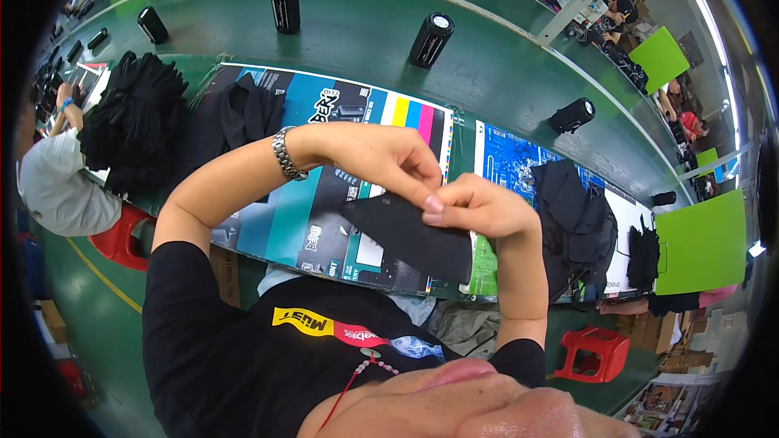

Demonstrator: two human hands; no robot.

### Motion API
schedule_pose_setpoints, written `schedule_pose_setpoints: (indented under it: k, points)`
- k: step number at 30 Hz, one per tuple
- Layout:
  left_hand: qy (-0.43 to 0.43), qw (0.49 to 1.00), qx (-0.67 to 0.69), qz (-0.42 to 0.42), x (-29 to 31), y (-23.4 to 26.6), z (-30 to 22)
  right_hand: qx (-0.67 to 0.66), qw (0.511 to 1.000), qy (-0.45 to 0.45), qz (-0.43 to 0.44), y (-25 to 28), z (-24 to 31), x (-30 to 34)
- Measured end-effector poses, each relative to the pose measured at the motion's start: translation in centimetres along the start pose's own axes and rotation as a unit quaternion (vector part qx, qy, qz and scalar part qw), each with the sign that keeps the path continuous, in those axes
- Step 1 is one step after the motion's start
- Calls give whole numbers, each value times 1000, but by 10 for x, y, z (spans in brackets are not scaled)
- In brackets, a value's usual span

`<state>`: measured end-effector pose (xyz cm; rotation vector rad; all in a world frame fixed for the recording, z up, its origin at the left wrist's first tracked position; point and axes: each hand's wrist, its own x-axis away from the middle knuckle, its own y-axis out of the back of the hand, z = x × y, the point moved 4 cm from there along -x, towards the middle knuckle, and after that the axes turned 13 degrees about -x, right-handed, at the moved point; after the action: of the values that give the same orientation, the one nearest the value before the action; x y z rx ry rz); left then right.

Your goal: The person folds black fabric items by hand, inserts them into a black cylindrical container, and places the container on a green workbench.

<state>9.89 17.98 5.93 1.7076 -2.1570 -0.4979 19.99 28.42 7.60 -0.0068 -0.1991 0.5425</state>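
Note:
Both hands meet over the table and pinch the upper edge of a flat piece of black cloth (414, 235), which hangs below the fingers at a slant. My left hand (377, 158), with a metal watch (288, 154) on its wrist, grips the edge between thumb and curled fingers. Beside it, my right hand (487, 207) is closed on the same edge, thumb tip against the left fingertips. Folded black cloth pieces (251, 109) lie left of my left forearm. To the right of my right hand is a loose heap of black cloth (572, 223).
Printed sheets (280, 239) cover the table. A thick black cloth bundle (134, 113) lies far left, a smaller one (643, 255) far right. Black cylindrical speakers (432, 40) stand along the green surface beyond. A person in grey (61, 182) sits at left; a red stool (594, 354) stands lower right.

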Motion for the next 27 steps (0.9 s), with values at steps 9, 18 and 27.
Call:
schedule_pose_setpoints:
  k: [9, 18, 27]
  points:
    - [5, 977, 156, -147, -17, 58, 1, -198, 966, 163, -3, 99, -20, -5]
    - [5, 945, 146, -292, -46, 128, 95, -382, 818, 311, -298, 185, -38, -60]
    - [67, 814, 141, -560, -110, 187, 189, 127, 669, 273, -680, 289, -40, -101]
